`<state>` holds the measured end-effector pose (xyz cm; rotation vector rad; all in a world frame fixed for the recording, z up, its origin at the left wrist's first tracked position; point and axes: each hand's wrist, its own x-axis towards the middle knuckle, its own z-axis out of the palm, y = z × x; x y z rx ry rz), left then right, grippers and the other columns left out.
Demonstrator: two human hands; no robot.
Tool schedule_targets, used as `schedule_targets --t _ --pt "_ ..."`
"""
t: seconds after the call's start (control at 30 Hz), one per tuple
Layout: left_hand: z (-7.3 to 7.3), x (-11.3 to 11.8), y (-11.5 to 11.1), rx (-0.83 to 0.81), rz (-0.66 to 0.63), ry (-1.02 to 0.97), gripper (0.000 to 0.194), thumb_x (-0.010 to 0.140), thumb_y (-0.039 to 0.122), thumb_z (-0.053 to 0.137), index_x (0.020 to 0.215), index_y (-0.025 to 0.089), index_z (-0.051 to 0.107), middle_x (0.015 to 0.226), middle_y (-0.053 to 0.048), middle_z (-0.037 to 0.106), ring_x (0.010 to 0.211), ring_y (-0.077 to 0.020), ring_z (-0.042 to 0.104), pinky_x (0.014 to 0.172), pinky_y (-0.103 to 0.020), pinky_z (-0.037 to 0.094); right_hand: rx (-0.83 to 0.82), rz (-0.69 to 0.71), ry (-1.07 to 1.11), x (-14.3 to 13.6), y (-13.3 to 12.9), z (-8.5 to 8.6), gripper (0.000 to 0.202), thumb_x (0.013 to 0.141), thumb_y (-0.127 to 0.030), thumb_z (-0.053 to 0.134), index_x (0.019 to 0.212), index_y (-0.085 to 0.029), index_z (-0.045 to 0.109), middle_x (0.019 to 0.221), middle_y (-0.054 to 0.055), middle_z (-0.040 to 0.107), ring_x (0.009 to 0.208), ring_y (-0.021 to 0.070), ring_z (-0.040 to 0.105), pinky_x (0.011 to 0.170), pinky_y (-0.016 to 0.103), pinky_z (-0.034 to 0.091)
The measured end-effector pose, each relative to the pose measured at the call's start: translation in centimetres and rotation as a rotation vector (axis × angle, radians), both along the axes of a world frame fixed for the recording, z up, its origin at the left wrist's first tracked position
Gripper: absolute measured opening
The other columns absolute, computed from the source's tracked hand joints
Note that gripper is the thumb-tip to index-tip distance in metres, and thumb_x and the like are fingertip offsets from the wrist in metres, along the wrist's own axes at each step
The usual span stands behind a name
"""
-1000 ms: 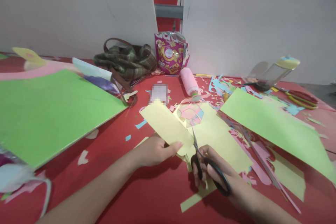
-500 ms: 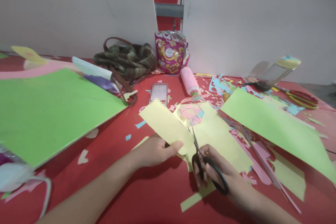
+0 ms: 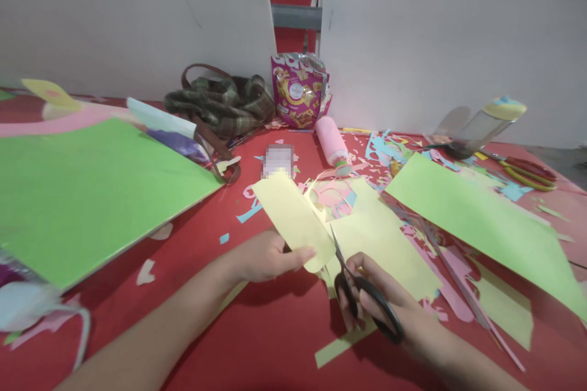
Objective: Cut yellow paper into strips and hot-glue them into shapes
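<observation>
My left hand (image 3: 275,256) pinches a strip of pale yellow paper (image 3: 293,214) near its lower end, thumb on top and the other fingers hidden underneath. The strip's near end is rounded. In my right hand (image 3: 378,290) is a pair of black-handled scissors (image 3: 345,266), with fingers through the loops. Their blades point up and away, lying at the right edge of the strip. Beneath the scissors and strip lies a larger yellow sheet (image 3: 385,244) on the red table. A narrow yellow offcut (image 3: 342,348) rests below my right hand.
Green sheets lie at left (image 3: 101,195) and right (image 3: 486,226). Behind are a plaid bag (image 3: 224,104), a purple snack pouch (image 3: 298,91) and a pink bottle (image 3: 331,142). Paper scraps (image 3: 389,146), red-and-yellow scissors (image 3: 527,171) and a clear cup (image 3: 486,125) sit at right.
My left hand has turned the yellow strip clockwise, its far end swinging right and steeper. The scissor blades look closer together now, and my right hand has barely shifted.
</observation>
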<state>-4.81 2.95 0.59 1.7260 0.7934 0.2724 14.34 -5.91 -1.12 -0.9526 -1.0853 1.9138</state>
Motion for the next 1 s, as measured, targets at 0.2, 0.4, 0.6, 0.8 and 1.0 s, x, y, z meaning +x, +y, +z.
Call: schedule_targets --t 0.2,0.4,0.6,0.8,1.0 --pt "-0.2 -0.2 0.5 -0.060 -0.126 -0.094 0.024 0.076 0.024 0.042 0.090 0.012 0.057 0.088 -0.004 0.061 0.085 -0.0147 0.053 0.074 -0.023 0.041 -0.028 0.049 -0.023 0.1 -0.1 0.4 0.021 0.078 -0.035 0.047 0.080 -0.020 0.033 0.055 -0.004 0.045 0.055 0.0098 0.047 0.055 0.024 0.033" --pt "0.0 -0.4 0.8 -0.062 -0.129 -0.094 0.022 0.076 0.025 0.043 0.088 0.013 0.057 0.084 -0.003 0.061 0.082 -0.0147 0.052 0.070 -0.023 0.040 -0.034 0.056 -0.004 0.1 -0.1 0.1 0.024 0.076 -0.037 0.050 0.079 -0.020 0.033 0.054 -0.005 0.043 0.053 0.0090 0.047 0.052 0.023 0.032" --pt "-0.2 -0.5 0.8 -0.098 -0.121 -0.109 0.019 0.075 0.027 0.045 0.077 0.012 0.056 0.057 0.003 0.051 0.064 -0.0112 0.048 0.058 -0.019 0.037 -0.046 0.058 -0.020 0.1 -0.1 0.0 0.022 0.077 -0.036 0.048 0.080 -0.020 0.033 0.054 -0.005 0.045 0.051 0.0091 0.048 0.051 0.023 0.031" --pt "-0.7 -0.7 1.0 -0.190 -0.126 -0.052 0.025 0.075 0.035 0.044 0.078 0.011 0.053 0.051 0.006 0.039 0.041 -0.0045 0.030 0.040 -0.017 0.025 -0.038 0.050 -0.028 0.1 -0.1 0.0 0.022 0.077 -0.036 0.048 0.078 -0.020 0.033 0.052 -0.006 0.044 0.049 0.0084 0.048 0.048 0.021 0.029" --pt "-1.3 -1.0 1.0 -0.266 -0.106 -0.006 0.033 0.073 0.042 0.044 0.077 0.010 0.051 0.047 0.007 0.033 0.039 -0.0044 0.027 0.037 -0.017 0.021 -0.043 0.033 -0.022 0.0 -0.1 0.1 0.028 0.073 -0.039 0.054 0.079 -0.020 0.034 0.052 -0.008 0.040 0.046 0.0080 0.047 0.046 0.021 0.029"
